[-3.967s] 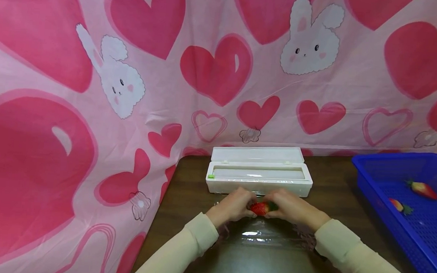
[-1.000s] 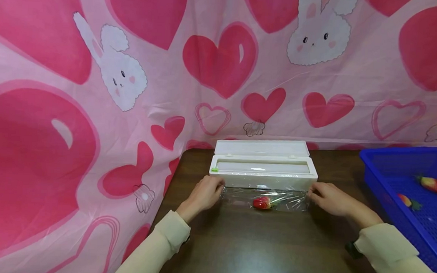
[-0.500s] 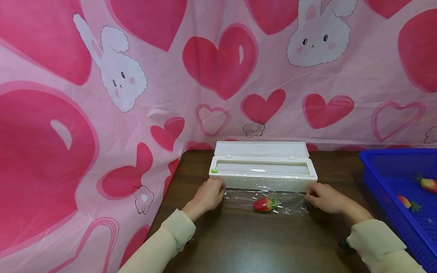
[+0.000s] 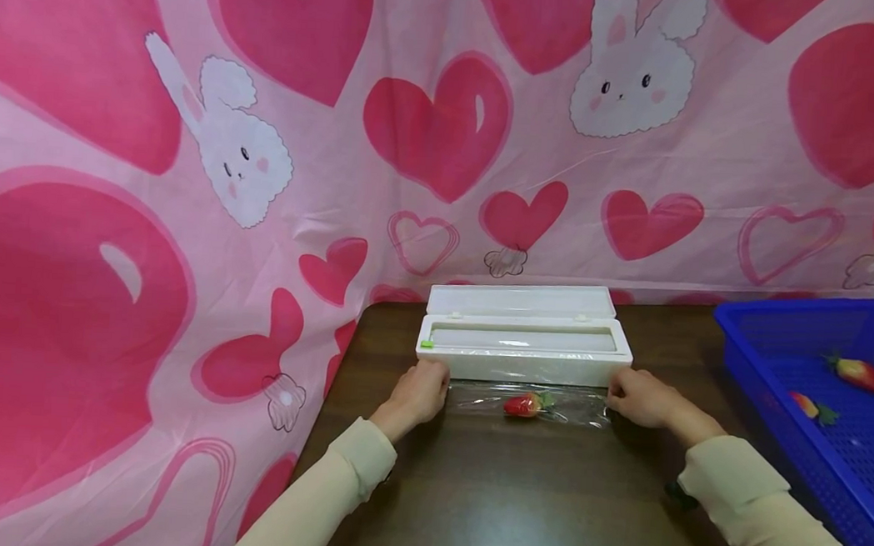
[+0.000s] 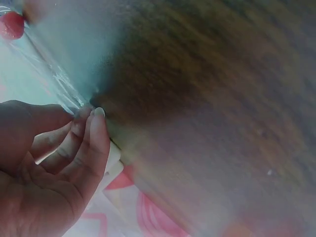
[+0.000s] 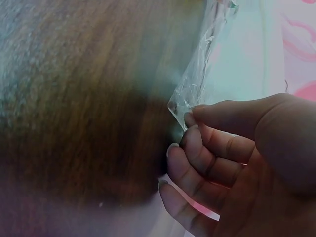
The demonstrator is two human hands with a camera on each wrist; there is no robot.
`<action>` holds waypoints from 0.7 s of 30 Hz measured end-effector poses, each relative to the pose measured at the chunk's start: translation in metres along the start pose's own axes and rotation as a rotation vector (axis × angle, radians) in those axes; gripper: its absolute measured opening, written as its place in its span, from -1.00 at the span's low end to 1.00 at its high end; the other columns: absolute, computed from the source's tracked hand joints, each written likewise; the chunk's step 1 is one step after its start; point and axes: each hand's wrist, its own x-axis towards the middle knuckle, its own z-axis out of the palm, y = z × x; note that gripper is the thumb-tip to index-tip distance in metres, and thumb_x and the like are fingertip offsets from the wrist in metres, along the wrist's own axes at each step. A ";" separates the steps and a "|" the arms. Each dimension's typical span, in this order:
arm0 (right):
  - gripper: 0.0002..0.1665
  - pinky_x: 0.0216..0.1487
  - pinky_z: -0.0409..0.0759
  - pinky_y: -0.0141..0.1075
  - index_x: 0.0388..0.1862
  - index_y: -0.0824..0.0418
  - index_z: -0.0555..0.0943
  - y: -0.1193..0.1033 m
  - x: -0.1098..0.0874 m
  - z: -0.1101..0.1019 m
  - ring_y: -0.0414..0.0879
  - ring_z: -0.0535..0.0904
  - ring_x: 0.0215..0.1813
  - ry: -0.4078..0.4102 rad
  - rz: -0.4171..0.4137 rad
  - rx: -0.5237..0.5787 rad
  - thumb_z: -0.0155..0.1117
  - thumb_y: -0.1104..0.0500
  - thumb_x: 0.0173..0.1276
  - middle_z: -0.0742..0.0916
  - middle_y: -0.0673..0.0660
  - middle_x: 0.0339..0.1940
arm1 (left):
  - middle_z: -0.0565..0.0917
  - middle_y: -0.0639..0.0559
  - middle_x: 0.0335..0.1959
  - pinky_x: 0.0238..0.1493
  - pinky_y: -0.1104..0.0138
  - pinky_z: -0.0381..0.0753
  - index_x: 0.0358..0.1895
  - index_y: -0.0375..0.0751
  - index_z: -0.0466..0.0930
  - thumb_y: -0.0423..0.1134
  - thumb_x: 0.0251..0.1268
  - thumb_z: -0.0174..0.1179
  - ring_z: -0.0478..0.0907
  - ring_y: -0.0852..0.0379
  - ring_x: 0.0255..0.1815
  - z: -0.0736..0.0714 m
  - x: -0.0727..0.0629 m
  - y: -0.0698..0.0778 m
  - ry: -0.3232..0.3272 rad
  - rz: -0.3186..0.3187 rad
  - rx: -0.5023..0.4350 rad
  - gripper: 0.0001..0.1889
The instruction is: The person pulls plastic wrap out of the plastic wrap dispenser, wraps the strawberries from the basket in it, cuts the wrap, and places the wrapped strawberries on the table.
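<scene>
A strip of cling film [image 4: 474, 396] stretches along the front of a white film dispenser [image 4: 525, 368] whose lid stands open. In the middle of the strip a red strawberry [image 4: 521, 406] with green leaves lies wrapped in the film. At the left end my left hand [image 4: 418, 393] pinches the film between thumb and fingers; the left wrist view shows the gathered film [image 5: 64, 81] at the fingertips. The other end is pinched by my right hand [image 4: 645, 399], where a crumpled film corner [image 6: 185, 96] pokes out past the thumb in the right wrist view.
To the right stands a blue plastic basket [image 4: 747, 367] holding two more strawberries, one at the back [image 4: 861, 375] and a smaller one [image 4: 807, 406] nearer. Brown table [image 4: 521, 495] lies in front; a pink heart-patterned cloth [image 4: 430, 22] hangs behind and left.
Four seconds ago both hands were on the strawberry at the middle. They have since parted to the ends of the film. In the last second the right hand has shifted slightly left.
</scene>
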 end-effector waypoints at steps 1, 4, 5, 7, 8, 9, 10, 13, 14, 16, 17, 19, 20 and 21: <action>-0.90 -0.41 0.43 -0.11 -0.44 0.13 0.58 -0.001 0.000 0.000 -0.08 0.49 -0.39 -0.002 0.012 -0.003 0.31 0.19 0.26 0.58 0.02 -0.50 | 0.45 0.05 -0.62 -0.52 0.20 0.45 -0.60 -0.12 0.48 -0.41 0.30 0.24 0.43 0.06 -0.58 0.000 0.000 0.000 0.001 0.002 0.003 -0.71; -0.90 -0.41 0.43 -0.09 -0.42 0.12 0.58 -0.002 0.000 -0.001 -0.07 0.50 -0.38 -0.011 0.036 -0.006 0.34 0.19 0.25 0.59 0.03 -0.49 | 0.45 0.06 -0.63 -0.52 0.20 0.45 -0.59 -0.12 0.49 -0.39 0.28 0.26 0.43 0.07 -0.57 0.000 -0.001 -0.002 0.005 0.007 0.006 -0.73; -0.89 -0.41 0.43 -0.09 -0.42 0.12 0.57 -0.002 0.000 -0.001 -0.06 0.50 -0.38 -0.013 0.042 -0.008 0.34 0.19 0.24 0.59 0.03 -0.49 | 0.45 0.06 -0.64 -0.52 0.20 0.44 -0.59 -0.12 0.48 -0.39 0.27 0.27 0.42 0.07 -0.58 -0.001 -0.001 -0.003 0.006 0.008 0.004 -0.72; -0.88 -0.42 0.43 -0.09 -0.42 0.12 0.57 -0.002 -0.001 -0.002 -0.06 0.50 -0.39 -0.011 0.056 -0.010 0.36 0.18 0.24 0.60 0.03 -0.48 | 0.44 0.06 -0.64 -0.53 0.20 0.43 -0.60 -0.12 0.46 -0.39 0.24 0.31 0.41 0.07 -0.58 -0.001 -0.002 -0.005 0.012 0.011 -0.002 -0.71; -0.87 -0.42 0.43 -0.09 -0.42 0.12 0.57 -0.002 -0.001 -0.002 -0.06 0.50 -0.39 -0.009 0.062 -0.012 0.37 0.17 0.25 0.60 0.04 -0.48 | 0.44 0.07 -0.64 -0.53 0.20 0.42 -0.60 -0.12 0.45 -0.39 0.22 0.32 0.40 0.07 -0.58 -0.001 -0.002 -0.006 0.014 0.011 -0.005 -0.71; -0.85 -0.42 0.43 -0.09 -0.42 0.12 0.56 -0.003 -0.001 -0.002 -0.05 0.51 -0.40 -0.006 0.069 -0.012 0.37 0.16 0.25 0.61 0.05 -0.48 | 0.44 0.07 -0.65 -0.54 0.20 0.42 -0.61 -0.12 0.45 -0.39 0.20 0.33 0.40 0.08 -0.58 -0.001 -0.003 -0.007 0.016 0.011 -0.007 -0.70; -0.84 -0.43 0.43 -0.08 -0.42 0.12 0.56 -0.003 -0.002 -0.003 -0.05 0.51 -0.40 -0.001 0.077 -0.015 0.39 0.15 0.25 0.61 0.05 -0.47 | 0.45 0.07 -0.65 -0.53 0.20 0.41 -0.61 -0.13 0.45 -0.39 0.19 0.34 0.40 0.08 -0.58 -0.002 -0.003 -0.008 0.017 0.012 -0.010 -0.70; -0.80 -0.42 0.43 -0.07 -0.40 0.14 0.56 -0.003 -0.003 -0.005 -0.03 0.52 -0.39 0.000 0.099 -0.015 0.41 0.10 0.27 0.61 0.07 -0.46 | 0.47 0.07 -0.64 -0.52 0.19 0.43 -0.59 -0.14 0.48 -0.40 0.18 0.34 0.41 0.08 -0.56 -0.002 -0.003 -0.011 0.011 0.012 -0.016 -0.73; -0.79 -0.42 0.43 -0.07 -0.40 0.15 0.56 -0.003 -0.004 -0.006 -0.02 0.52 -0.39 0.000 0.103 -0.014 0.41 0.09 0.27 0.61 0.08 -0.46 | 0.49 0.07 -0.63 -0.52 0.19 0.44 -0.57 -0.14 0.49 -0.40 0.18 0.34 0.42 0.08 -0.56 -0.003 -0.004 -0.011 0.008 0.012 -0.019 -0.75; -0.77 -0.41 0.43 -0.07 -0.38 0.17 0.57 -0.003 -0.005 -0.009 -0.02 0.51 -0.38 -0.005 0.108 -0.012 0.41 0.08 0.29 0.61 0.08 -0.46 | 0.50 0.06 -0.63 -0.50 0.18 0.46 -0.55 -0.15 0.51 -0.38 0.19 0.35 0.44 0.06 -0.55 -0.006 -0.005 -0.011 0.003 0.006 -0.023 -0.77; -0.77 -0.41 0.43 -0.08 -0.38 0.18 0.57 -0.004 -0.005 -0.011 -0.01 0.51 -0.38 -0.007 0.112 -0.011 0.41 0.08 0.30 0.60 0.09 -0.46 | 0.51 0.06 -0.63 -0.50 0.17 0.46 -0.54 -0.15 0.52 -0.37 0.19 0.36 0.46 0.05 -0.55 -0.007 -0.006 -0.011 0.005 0.001 -0.020 -0.77; -0.78 -0.41 0.42 -0.09 -0.36 0.19 0.58 -0.006 -0.007 -0.015 -0.01 0.50 -0.38 -0.005 0.114 -0.019 0.40 0.08 0.31 0.60 0.09 -0.46 | 0.52 0.06 -0.62 -0.51 0.17 0.46 -0.55 -0.13 0.51 -0.36 0.17 0.38 0.49 0.04 -0.54 -0.011 -0.008 -0.009 0.022 0.000 -0.002 -0.77; -0.79 -0.41 0.42 -0.10 -0.36 0.18 0.59 -0.008 -0.009 -0.017 -0.02 0.49 -0.39 0.001 0.112 -0.027 0.39 0.09 0.32 0.60 0.08 -0.46 | 0.52 0.06 -0.62 -0.51 0.16 0.45 -0.55 -0.13 0.51 -0.36 0.16 0.38 0.50 0.04 -0.54 -0.013 -0.009 -0.007 0.034 0.009 0.007 -0.77; -0.81 -0.42 0.41 -0.10 -0.36 0.18 0.59 -0.011 -0.011 -0.018 -0.03 0.48 -0.39 0.010 0.107 -0.036 0.37 0.10 0.33 0.59 0.07 -0.47 | 0.53 0.06 -0.62 -0.53 0.16 0.45 -0.55 -0.12 0.51 -0.37 0.14 0.37 0.51 0.04 -0.54 -0.016 -0.011 -0.004 0.044 0.024 0.017 -0.77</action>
